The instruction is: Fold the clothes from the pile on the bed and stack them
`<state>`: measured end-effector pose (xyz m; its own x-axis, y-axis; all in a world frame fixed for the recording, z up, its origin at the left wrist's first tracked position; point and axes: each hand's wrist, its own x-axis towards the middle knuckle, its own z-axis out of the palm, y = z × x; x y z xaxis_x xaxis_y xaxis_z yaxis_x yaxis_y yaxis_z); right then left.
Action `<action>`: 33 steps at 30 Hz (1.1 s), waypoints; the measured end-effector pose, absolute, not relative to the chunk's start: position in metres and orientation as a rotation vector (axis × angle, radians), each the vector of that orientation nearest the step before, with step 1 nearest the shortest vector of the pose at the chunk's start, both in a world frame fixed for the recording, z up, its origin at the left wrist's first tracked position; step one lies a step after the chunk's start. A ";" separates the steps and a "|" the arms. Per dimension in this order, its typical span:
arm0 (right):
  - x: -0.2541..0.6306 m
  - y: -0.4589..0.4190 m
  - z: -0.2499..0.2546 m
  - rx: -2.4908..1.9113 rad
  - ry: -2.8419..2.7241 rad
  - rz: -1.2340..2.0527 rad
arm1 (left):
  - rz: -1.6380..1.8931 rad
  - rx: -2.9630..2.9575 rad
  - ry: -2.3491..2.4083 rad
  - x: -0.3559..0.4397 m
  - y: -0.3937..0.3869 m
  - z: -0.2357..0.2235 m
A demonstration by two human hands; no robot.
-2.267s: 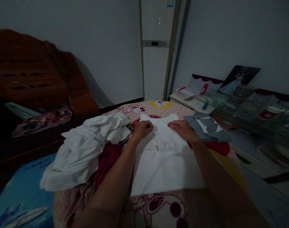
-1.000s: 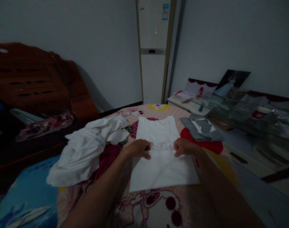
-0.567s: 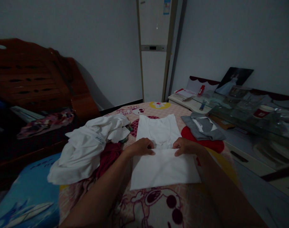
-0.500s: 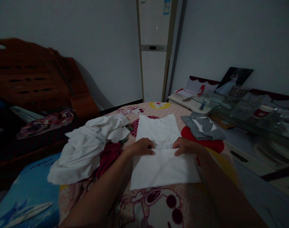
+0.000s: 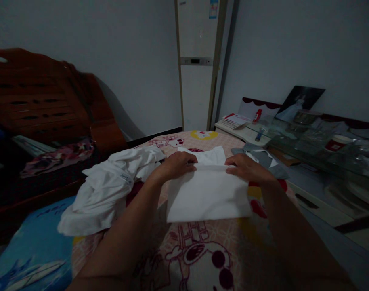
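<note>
A white shirt (image 5: 207, 196), partly folded, spans the space between my hands over a patterned cloth (image 5: 172, 250). My left hand (image 5: 179, 165) pinches the upper left of the folded edge between thumb and fingers. On the other side, my right hand (image 5: 246, 166) grips the same edge at its upper right. The shirt's neck end shows beyond the hands, lying on the cloth. Left of my left hand is a heap of white clothing (image 5: 102, 194), with dark red fabric partly hidden beneath it. A folded grey garment (image 5: 261, 155) lies beyond my right hand.
A wooden bench (image 5: 42, 105) stands at the left, with a blue printed cushion (image 5: 39, 246) nearer. An upright air conditioner (image 5: 196, 93) fills the corner. At right, a glass-topped cabinet (image 5: 311, 141) holds a paper cup (image 5: 337, 143), papers and a photo.
Both hands have moved away from me, carrying the shirt's folded edge towards its neck end. The shirt's near edge has shifted forward, uncovering more of the patterned cloth.
</note>
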<state>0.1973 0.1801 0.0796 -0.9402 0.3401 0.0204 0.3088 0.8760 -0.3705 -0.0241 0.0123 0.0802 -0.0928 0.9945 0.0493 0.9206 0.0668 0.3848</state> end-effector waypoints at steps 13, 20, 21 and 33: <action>0.096 0.231 0.028 -0.922 -2.896 -0.197 | 0.319 1.782 2.613 -0.078 0.106 0.018; 0.082 0.241 0.015 -0.894 -2.894 -0.254 | 0.271 1.770 2.689 -0.085 0.123 0.006; 0.078 0.244 0.017 -0.889 -2.893 -0.268 | 0.272 1.770 2.695 -0.087 0.127 0.010; 0.091 0.232 -0.019 -0.878 -2.806 -0.142 | 0.483 1.720 2.769 -0.097 0.108 -0.022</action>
